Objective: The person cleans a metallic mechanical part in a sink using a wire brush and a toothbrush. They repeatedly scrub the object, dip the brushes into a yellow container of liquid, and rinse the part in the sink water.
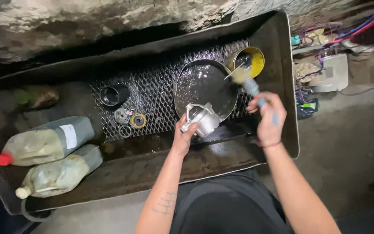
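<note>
Dark metal tray (282, 65) holds a round pan (204, 86) on mesh. Silver metal part (203, 121) sits at the pan's near rim, gripped by left hand (185, 135). Right hand (270, 119), closed on a brush (249, 84), is right of the pan; brush's long axis slants up-left, bristles toward yellow can (256, 60).

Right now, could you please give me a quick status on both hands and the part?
Left hand grips silver metal part over dark bowl. Right hand holds brush, blurred. Yellow can close behind brush.
</note>
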